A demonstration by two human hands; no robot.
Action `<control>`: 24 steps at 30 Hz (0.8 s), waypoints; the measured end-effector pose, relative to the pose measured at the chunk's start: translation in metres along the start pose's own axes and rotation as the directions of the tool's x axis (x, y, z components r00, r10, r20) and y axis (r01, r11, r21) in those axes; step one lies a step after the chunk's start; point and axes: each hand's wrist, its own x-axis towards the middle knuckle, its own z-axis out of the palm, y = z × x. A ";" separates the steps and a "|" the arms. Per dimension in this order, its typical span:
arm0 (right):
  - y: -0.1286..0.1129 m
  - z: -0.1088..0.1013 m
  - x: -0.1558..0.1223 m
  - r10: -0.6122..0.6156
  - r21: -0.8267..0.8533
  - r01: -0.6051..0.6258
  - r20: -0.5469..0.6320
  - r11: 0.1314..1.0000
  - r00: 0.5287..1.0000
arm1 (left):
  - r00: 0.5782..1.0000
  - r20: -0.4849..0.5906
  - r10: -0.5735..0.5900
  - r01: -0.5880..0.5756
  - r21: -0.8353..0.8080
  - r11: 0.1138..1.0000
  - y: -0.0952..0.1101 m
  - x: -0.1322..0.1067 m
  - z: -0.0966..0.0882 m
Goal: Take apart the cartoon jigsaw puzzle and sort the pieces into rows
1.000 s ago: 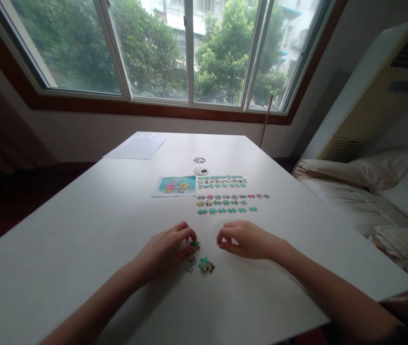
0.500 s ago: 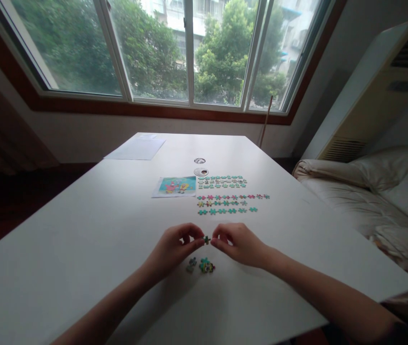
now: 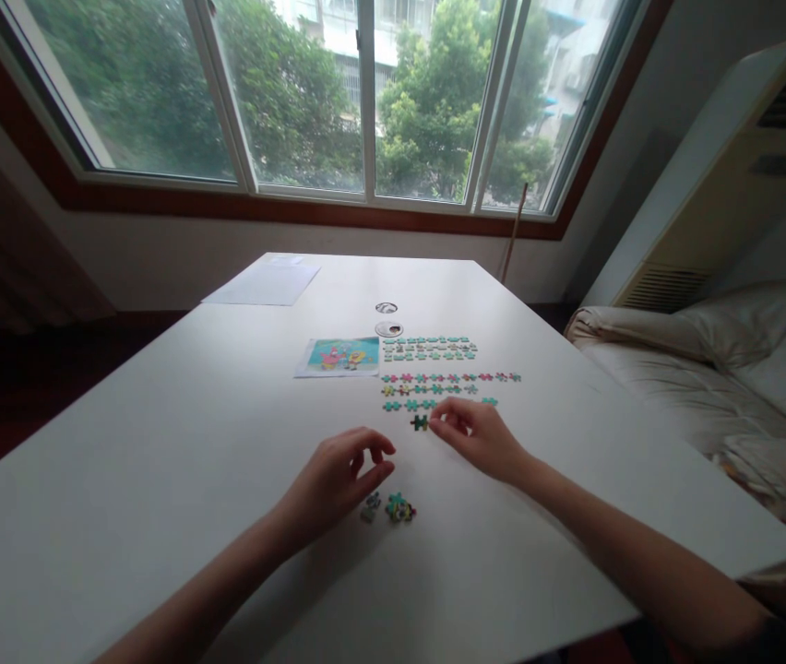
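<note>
My right hand point(image 3: 473, 436) pinches a small dark green puzzle piece point(image 3: 419, 422) just in front of the nearest row of laid-out puzzle pieces point(image 3: 434, 405). Curled with nothing in its fingers, my left hand point(image 3: 338, 478) hovers over the white table point(image 3: 178, 461). Right beside it lie a small joined cluster of pieces point(image 3: 399, 508) and a loose grey piece point(image 3: 369, 506). More rows of pieces point(image 3: 448, 378) lie further back, next to a cartoon reference picture point(image 3: 339, 356).
Two small round items point(image 3: 388, 328) sit behind the rows. A white sheet of paper point(image 3: 263, 284) lies at the far left of the table. A bed with pale bedding point(image 3: 725, 369) stands to the right, and a large window fills the back wall.
My left hand picked a piece up by the cluster and passed it to my right hand. My right hand has carried it forward to the nearest row; my left hand stayed back.
</note>
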 end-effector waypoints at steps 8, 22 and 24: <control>0.025 -0.018 0.009 0.035 0.006 -0.034 -0.178 0.999 0.983 | 0.957 0.234 0.169 -0.223 0.229 0.947 0.005 -0.010 -0.005; 0.078 -0.075 0.021 0.190 -0.450 -0.251 -0.177 0.857 0.966 | 0.917 0.372 0.144 -0.260 0.284 0.923 0.016 -0.011 -0.004; 0.094 -0.082 0.021 0.267 -0.468 -0.296 -0.129 0.833 0.955 | 0.916 0.375 0.141 -0.260 0.288 0.922 0.015 -0.010 -0.004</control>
